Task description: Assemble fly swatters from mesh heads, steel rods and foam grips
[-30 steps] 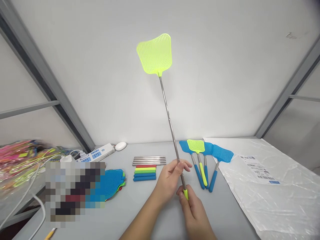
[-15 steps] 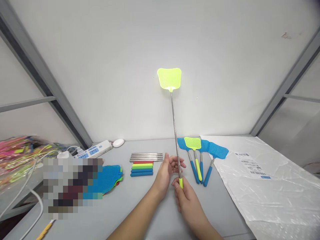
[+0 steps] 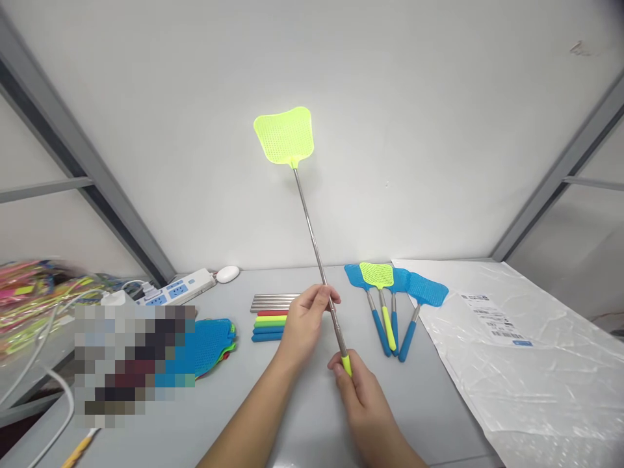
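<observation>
A yellow-green fly swatter (image 3: 287, 135) with a long, extended metal rod leans up and to the left in front of the wall. My right hand (image 3: 363, 396) is closed round its yellow-green handle. Higher up, my left hand (image 3: 312, 318) grips the metal rod between thumb and fingers. Behind my left hand lie several metal rods (image 3: 273, 303) and a row of coloured handle grips (image 3: 269, 330), partly covered by it. To the right, several assembled swatters, blue ones (image 3: 425, 291) and a yellow-green one (image 3: 377, 275), lie fanned out with rods collapsed.
Blue swatter heads (image 3: 212, 344) are stacked at left, beside a blurred patch. A power strip (image 3: 180, 287) and a white oval object (image 3: 227, 274) sit by the wall. White plastic packaging (image 3: 458, 325) covers the table's right side. Bagged colourful items (image 3: 34, 305) lie far left.
My left hand has closed on the metal rod, where before it was open beside it. The swatter's head has swung left and up. My right hand still holds the handle.
</observation>
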Motion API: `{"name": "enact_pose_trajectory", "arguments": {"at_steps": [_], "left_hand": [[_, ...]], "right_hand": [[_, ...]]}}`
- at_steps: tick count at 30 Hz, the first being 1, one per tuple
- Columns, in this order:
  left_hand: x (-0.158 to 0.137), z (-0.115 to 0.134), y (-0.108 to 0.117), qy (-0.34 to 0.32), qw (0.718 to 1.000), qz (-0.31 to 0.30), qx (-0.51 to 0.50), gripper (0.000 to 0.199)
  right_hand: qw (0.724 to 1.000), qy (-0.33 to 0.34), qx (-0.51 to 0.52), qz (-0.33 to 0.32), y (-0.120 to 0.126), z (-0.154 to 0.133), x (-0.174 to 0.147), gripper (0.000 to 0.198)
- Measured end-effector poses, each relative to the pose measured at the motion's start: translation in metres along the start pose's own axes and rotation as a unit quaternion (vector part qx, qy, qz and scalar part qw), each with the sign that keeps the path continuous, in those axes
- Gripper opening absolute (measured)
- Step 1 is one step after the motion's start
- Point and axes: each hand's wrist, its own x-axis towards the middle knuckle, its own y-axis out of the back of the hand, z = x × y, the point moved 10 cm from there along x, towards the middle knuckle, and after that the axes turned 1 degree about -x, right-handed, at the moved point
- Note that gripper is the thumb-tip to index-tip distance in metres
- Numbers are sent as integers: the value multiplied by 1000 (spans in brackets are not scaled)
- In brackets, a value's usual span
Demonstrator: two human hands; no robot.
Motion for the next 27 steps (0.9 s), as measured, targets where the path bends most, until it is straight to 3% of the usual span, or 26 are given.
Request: {"name": "enact_pose_trajectory", "arguments": {"at_steps": [4, 10, 12, 17, 21, 24, 27], "left_hand": [[-12, -2, -20, 10, 994, -67, 81, 33], [-28, 4, -49, 26, 986, -163, 37, 38], [-28, 8, -46, 15, 987, -153, 40, 37], [-27, 10, -27, -23, 998, -49, 43, 38], [-24, -3, -22, 0, 1000, 5, 13, 40], [-21, -12, -21, 18, 999, 25, 19, 39], [-19, -13, -22, 15, 999, 28, 19, 38]], "right_hand": [[999, 9, 18, 33, 8, 2, 1, 32], [995, 34, 55, 77, 21, -5, 3, 30], [995, 43, 55, 70, 20, -9, 2, 30], [996, 39, 71, 25, 11, -12, 3, 31], [996, 4, 85, -2, 6, -2, 9, 28], [993, -41, 111, -15, 4, 9, 12, 27], [993, -32, 114, -2, 6, 8, 12, 28]]}}
